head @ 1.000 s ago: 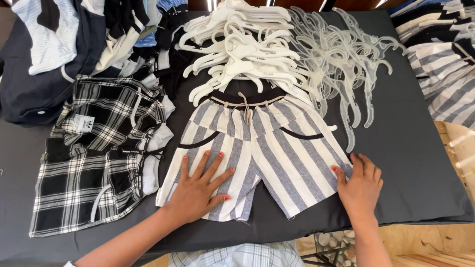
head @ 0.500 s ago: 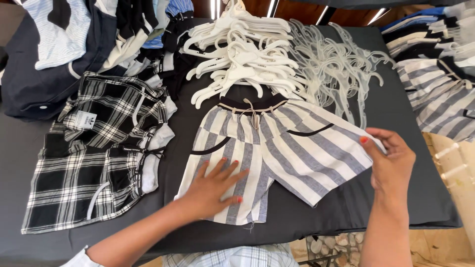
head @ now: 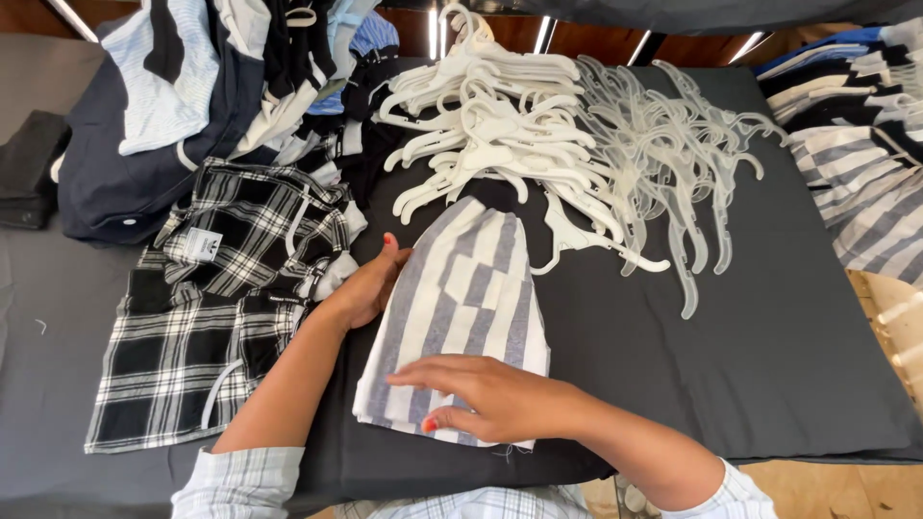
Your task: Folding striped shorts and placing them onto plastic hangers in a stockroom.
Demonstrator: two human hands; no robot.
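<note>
Near the surface's [head: 731,384] front edge, both flat, unclenched hands press the folded striped shorts [head: 461,308]: left hand [head: 370,288] steadying, right hand [head: 490,394] smoothing; another fold likely needs a grasp.

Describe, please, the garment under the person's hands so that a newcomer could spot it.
On the dark grey table cloth, below the heap of white plastic hangers, lie the grey-and-white striped fabric shorts, folded narrow. Both hands press them; the neighbouring shorts are black-and-white plaid.
</note>
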